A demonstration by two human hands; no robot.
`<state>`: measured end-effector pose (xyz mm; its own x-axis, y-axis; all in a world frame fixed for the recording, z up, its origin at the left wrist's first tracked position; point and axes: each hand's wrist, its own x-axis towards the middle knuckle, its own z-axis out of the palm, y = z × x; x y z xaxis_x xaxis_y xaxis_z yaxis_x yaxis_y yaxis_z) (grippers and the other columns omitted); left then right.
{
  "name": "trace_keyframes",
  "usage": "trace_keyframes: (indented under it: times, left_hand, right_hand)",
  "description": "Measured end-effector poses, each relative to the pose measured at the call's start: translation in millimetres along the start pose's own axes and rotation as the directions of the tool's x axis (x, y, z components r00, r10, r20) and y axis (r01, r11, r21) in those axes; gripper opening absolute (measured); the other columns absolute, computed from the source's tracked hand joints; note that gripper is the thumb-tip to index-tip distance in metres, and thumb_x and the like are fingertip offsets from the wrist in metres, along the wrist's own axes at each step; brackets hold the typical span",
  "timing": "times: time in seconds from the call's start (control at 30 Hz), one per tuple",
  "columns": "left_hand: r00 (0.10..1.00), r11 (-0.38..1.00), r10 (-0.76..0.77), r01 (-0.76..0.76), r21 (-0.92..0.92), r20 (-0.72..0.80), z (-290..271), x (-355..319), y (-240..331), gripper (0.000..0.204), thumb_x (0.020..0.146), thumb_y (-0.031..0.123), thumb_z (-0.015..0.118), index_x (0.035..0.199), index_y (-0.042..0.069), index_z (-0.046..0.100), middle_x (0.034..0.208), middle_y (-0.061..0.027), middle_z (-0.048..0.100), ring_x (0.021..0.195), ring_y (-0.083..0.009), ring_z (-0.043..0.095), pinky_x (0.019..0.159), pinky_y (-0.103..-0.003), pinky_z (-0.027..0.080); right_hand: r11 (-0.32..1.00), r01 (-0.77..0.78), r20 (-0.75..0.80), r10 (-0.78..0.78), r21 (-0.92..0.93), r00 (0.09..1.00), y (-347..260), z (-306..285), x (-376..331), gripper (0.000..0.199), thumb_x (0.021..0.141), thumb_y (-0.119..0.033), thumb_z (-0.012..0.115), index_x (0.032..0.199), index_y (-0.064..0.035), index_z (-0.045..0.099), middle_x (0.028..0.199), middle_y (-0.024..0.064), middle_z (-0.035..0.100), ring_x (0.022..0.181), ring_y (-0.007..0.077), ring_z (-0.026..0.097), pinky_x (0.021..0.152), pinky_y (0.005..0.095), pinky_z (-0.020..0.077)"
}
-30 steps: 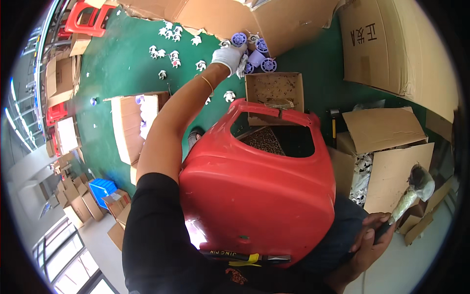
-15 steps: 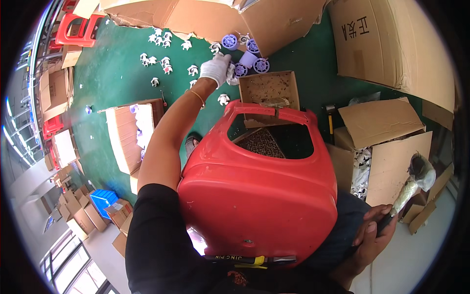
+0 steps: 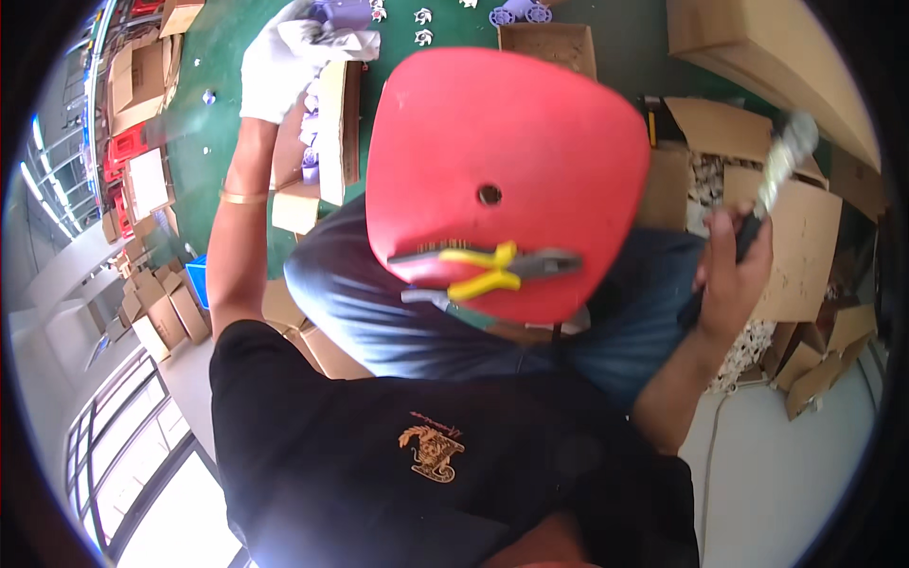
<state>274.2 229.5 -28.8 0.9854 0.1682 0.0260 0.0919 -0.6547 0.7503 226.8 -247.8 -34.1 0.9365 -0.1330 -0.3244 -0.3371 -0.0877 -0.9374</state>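
Note:
My left hand [image 3: 273, 71], in a white glove, is raised at the upper left and closed around a purple spool-shaped plastic part [image 3: 346, 13]. A whitish piece [image 3: 352, 45] juts out beside its fingers, too blurred to name. Below it stands a cardboard box [image 3: 333, 142] holding purple and white parts. At the right, my bare right hand [image 3: 737, 275] is wrapped around the black grip of a hammer [image 3: 778, 180]. Its shaft is wrapped in clear film, and the blurred silvery head points up. Between my knees stands a red plastic stool [image 3: 511, 123] with yellow-handled pliers [image 3: 497, 267] lying on it.
Right of the stool, an open carton [image 3: 724, 128] contains white parts. Another hammer [image 3: 651, 118] lies beside it. Beyond the stool are a shallow box [image 3: 547, 40], purple spools [image 3: 521, 11] and small white impeller-like pieces [image 3: 423, 38] on the green floor.
My left hand has swung left and back from the floor beside the spools, now carrying a purple part. The hammer has risen with my right hand. My view has tilted down toward my lap.

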Motion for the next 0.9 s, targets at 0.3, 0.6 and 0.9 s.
trace_keyframes:
  times: [0.3, 0.6, 0.9]
  left_hand:
    - [0.984, 0.927, 0.105, -0.149, 0.344, 0.144, 63.3, -136.2, 147.9, 0.061, 0.058, 0.012, 0.083, 0.117, 0.008, 0.067, 0.094, -0.0050, 0.063, 0.076, -0.0158, 0.055, 0.069, -0.029, 0.046]
    - [0.977, 0.852, 0.104, -0.184, 0.490, 0.186, 90.0, -154.8, 159.3, 0.058, 0.068, 0.018, 0.079, 0.122, 0.006, 0.062, 0.086, -0.0095, 0.063, 0.071, -0.0221, 0.058, 0.070, -0.032, 0.049]
    - [0.998, 0.998, 0.001, -0.004, 0.062, 0.059, 12.1, -197.7, 130.4, 0.046, 0.079, 0.013, 0.071, 0.119, -0.004, 0.057, 0.103, -0.0134, 0.064, 0.090, -0.0241, 0.064, 0.074, -0.031, 0.051]
  right_hand:
    - [0.994, 0.102, 0.005, -0.103, 0.043, 0.995, 12.3, -7.8, 5.2, 0.035, 0.086, -0.029, 0.070, 0.106, -0.0049, 0.055, 0.072, 0.0006, 0.057, 0.043, 0.0046, 0.039, 0.039, 0.0195, 0.0310]
    - [0.988, 0.116, -0.088, -0.108, 0.099, 0.990, 19.3, -13.3, 10.8, 0.039, 0.085, -0.033, 0.072, 0.103, -0.0024, 0.055, 0.069, 0.0006, 0.056, 0.045, 0.0053, 0.041, 0.041, 0.0212, 0.0338]
    - [0.988, 0.116, -0.107, -0.104, 0.106, 0.989, 19.8, -14.4, 13.2, 0.042, 0.084, -0.034, 0.072, 0.103, -0.0014, 0.056, 0.073, 0.0017, 0.057, 0.045, 0.0052, 0.041, 0.040, 0.0211, 0.0334]
